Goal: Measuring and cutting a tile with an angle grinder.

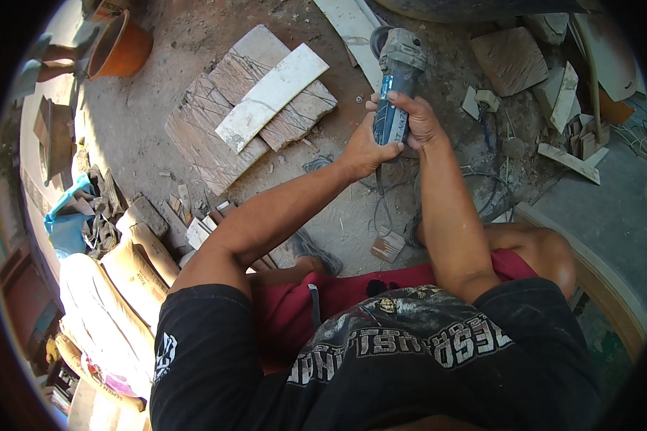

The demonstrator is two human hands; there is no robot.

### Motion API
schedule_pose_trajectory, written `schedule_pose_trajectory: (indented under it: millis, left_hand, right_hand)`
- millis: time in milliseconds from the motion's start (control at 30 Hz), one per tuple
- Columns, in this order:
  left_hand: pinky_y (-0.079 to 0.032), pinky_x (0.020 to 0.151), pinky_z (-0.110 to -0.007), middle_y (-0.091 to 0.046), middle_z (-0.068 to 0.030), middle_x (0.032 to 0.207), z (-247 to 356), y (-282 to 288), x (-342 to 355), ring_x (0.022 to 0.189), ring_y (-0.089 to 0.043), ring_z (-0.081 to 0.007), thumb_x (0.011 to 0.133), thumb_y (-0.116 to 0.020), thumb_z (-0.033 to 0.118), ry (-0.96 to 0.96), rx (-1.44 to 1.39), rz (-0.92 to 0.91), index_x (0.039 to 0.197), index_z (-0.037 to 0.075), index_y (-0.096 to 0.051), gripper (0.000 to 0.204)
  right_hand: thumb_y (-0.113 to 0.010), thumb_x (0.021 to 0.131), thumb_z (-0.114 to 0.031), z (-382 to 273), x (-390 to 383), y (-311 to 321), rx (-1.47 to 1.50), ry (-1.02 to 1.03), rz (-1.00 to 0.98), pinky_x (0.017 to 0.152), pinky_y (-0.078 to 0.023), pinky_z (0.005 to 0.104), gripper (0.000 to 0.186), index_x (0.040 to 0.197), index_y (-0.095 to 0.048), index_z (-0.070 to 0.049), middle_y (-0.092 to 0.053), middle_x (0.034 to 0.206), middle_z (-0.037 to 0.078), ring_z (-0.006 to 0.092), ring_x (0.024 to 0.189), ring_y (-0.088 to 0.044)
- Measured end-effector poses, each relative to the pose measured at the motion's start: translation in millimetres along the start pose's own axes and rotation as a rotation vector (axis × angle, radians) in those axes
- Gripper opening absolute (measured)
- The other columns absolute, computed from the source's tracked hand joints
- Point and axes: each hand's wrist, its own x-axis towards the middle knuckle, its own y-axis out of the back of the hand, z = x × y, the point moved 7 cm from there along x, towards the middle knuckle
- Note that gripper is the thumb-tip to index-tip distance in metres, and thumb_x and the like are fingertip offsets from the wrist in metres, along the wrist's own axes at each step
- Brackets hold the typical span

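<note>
Both of my hands grip an angle grinder (390, 108), its grey head (404, 49) and disc pointing away from me. My left hand (366, 147) is wrapped round the rear of the body, and my right hand (420, 122) closes on it from the other side, thumb across the top. A cord hangs from its back end toward the ground. Left of the grinder, a pale tile strip (272, 97) lies across several scored stone slabs (212, 126) on the ground. No contact shows between the disc and the strip.
An orange bucket (126, 47) stands at the far left. Filled sacks (133, 269) and a blue plastic bag (68, 223) lie at my left. Broken tile pieces and a brownish slab (509, 61) are at the far right. Loose cable (492, 183) coils near my right foot.
</note>
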Motion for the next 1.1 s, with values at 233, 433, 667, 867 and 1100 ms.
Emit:
schedule_pose_trajectory:
  millis: [233,433,667,867,1100]
  left_hand:
    - [-0.045,0.093,-0.038,-0.065,-0.0155,0.101,0.3,101.2,14.3,0.103,-0.061,-0.0298,0.075,-0.077,0.042,0.154,0.757,-0.101,0.119,-0.003,-0.056,0.067]
    - [-0.037,0.104,-0.044,-0.046,-0.0244,0.136,14.6,205.4,-9.0,0.125,-0.045,-0.0386,0.068,-0.082,0.042,-0.046,1.485,0.419,0.134,0.001,-0.042,0.087]
    - [-0.034,0.104,-0.049,-0.043,-0.0237,0.137,-3.7,220.2,-13.8,0.125,-0.044,-0.0405,0.065,-0.082,0.047,-0.025,1.558,0.413,0.143,0.005,-0.034,0.101]
    - [-0.032,0.104,-0.050,-0.042,-0.0206,0.139,-4.2,225.0,-14.4,0.126,-0.042,-0.0398,0.069,-0.081,0.045,0.005,1.563,0.407,0.145,0.009,-0.034,0.096]
    - [-0.032,0.105,-0.051,-0.041,-0.0198,0.140,-2.3,231.1,-13.1,0.128,-0.041,-0.0398,0.075,-0.077,0.044,0.027,1.553,0.357,0.144,0.010,-0.034,0.088]
  right_hand:
    - [-0.078,0.064,-0.027,-42.5,15.2,-45.4,-0.942,0.382,0.313,0.083,-0.053,0.0396,0.070,0.115,-0.045,0.006,-0.065,0.100,0.023,0.0354,0.092,-0.066]
    - [-0.075,0.065,-0.030,-27.4,36.8,-93.0,-1.343,0.279,0.295,0.087,-0.052,0.0456,0.069,0.118,-0.046,0.003,-0.063,0.105,0.030,0.0432,0.099,-0.063]
    - [-0.074,0.068,-0.024,21.5,69.2,-110.0,-1.390,0.320,0.278,0.088,-0.051,0.0471,0.058,0.113,-0.047,0.000,-0.061,0.108,0.025,0.0400,0.101,-0.062]
    - [-0.067,0.076,-0.011,32.7,84.6,-112.9,-1.354,0.265,0.334,0.092,-0.048,0.0488,0.049,0.119,-0.046,-0.003,-0.058,0.114,0.019,0.0360,0.105,-0.061]
    - [-0.065,0.077,-0.010,39.5,100.2,-119.3,-1.385,0.253,0.271,0.088,-0.049,0.0485,0.045,0.117,-0.046,-0.001,-0.058,0.112,0.023,0.0377,0.101,-0.062]
